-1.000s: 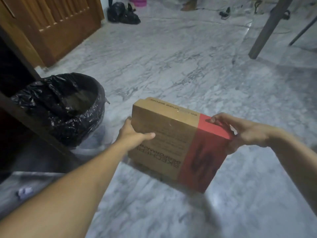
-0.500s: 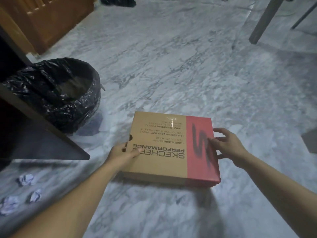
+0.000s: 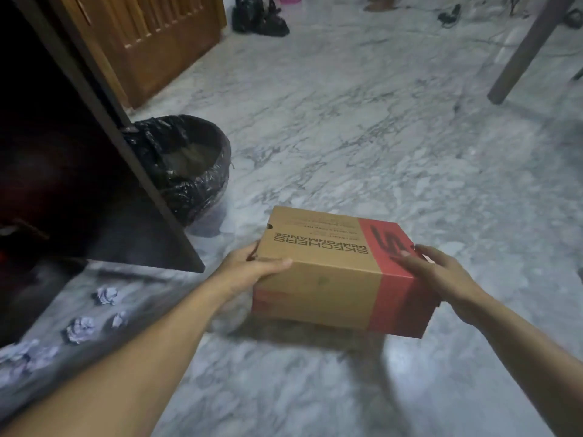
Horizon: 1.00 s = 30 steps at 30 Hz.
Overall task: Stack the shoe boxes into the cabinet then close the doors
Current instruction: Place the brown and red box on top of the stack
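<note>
Brown-and-red shoe box [image 3: 331, 269], lid shut and printed top up, tilted, held between both hands just beside the open dark cabinet door [image 3: 132, 197]

A lived-in room of a home. The marble floor [image 3: 362, 127] runs in grey-veined white well beyond the held box. Up and left of the grip, a panelled wooden door [image 3: 151, 39] and a dark cabinet door [image 3: 104, 171] stand, with a bag-lined bin [image 3: 186, 165] beside it. Crumpled paper [image 3: 79, 329] litters the floor low left. A table leg [image 3: 523, 55] slants far upper right.
</note>
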{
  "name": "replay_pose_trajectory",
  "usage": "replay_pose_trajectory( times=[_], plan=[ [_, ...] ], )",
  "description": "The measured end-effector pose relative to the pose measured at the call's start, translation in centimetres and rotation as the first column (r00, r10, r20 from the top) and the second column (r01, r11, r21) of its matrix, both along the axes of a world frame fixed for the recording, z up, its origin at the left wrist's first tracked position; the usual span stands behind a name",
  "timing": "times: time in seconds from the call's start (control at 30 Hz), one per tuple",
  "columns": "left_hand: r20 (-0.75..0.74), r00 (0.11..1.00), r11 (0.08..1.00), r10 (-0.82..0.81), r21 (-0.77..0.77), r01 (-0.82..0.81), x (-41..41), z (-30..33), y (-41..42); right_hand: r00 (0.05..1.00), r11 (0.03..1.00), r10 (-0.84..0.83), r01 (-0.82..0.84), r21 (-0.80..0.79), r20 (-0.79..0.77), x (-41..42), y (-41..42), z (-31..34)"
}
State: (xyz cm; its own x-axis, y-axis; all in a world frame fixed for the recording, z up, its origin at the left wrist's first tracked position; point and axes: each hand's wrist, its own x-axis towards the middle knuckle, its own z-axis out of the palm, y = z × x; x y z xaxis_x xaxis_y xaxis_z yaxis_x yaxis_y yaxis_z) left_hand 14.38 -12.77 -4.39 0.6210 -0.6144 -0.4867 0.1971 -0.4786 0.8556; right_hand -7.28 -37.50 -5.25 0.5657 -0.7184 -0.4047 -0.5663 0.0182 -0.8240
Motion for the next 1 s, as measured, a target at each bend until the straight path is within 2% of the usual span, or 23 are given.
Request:
replay_pose_trajectory(
  times=[0.13, 0.23, 0.33, 0.57, 0.77, 1.0],
  plan=[
    [0.02, 0.998, 0.998, 0.062, -0.025, -0.062, -2.6, 4.0, 2.2, 0.993, 0.992, 0.118, -0.118, 0.033, 0.016, -0.7, 1.4, 4.7],
    [0.015, 0.987, 0.985, 0.158, -0.067, -0.157, -4.1, 6.7, 3.9, 0.967, 0.967, 0.252, -0.253, 0.034, 0.045, -2.1, 3.2, 8.0],
    [0.049, 0.969, 0.967, 0.241, -0.09, -0.236, -5.1, 9.6, 6.0, 0.946, 0.948, 0.317, -0.319, 0.016, 0.075, -3.1, 4.6, 10.9],
    [0.121, 0.956, 0.96, 0.267, -0.122, -0.252, -7.0, 16.3, 12.7, 0.864, 0.87, 0.493, -0.488, -0.076, 0.1, -3.9, 9.1, 18.0],
    [0.174, 0.933, 0.941, 0.315, -0.182, -0.284, -8.6, 22.8, 21.0, 0.733, 0.737, 0.672, -0.647, -0.196, 0.106, -2.9, 15.1, 24.0],
    [0.333, 0.821, 0.882, 0.463, -0.263, -0.391, -10.5, 31.8, 32.3, 0.567, 0.619, 0.785, -0.71, -0.335, 0.249, 0.6, 23.7, 32.0]
  ],
)
